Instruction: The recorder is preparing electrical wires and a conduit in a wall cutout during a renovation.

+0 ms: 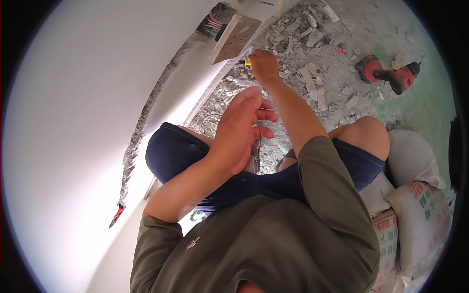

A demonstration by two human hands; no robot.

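Observation:
My right hand [264, 67] reaches low along the wall, its fingers closed round a screwdriver [247, 63] with a yellow and black handle. The thin tip points toward a flat brownish panel [236, 39] with small holes, which stands out from the wall. Whether the tip touches the panel I cannot tell. Above my lap hangs my left hand [244, 124], open and holding nothing, with its fingers half bent and apart. Behind the panel, pinkish wires [215, 22] show in a dark recess cut into the wall.
Broken plaster and rubble [305, 83] cover the floor beside the wall. A red and black cordless drill [391, 74] lies at the right. Filled white sacks [422, 219] are stacked behind my right knee. A rough groove [141, 124] runs down the white wall to a red-handled tool [117, 216].

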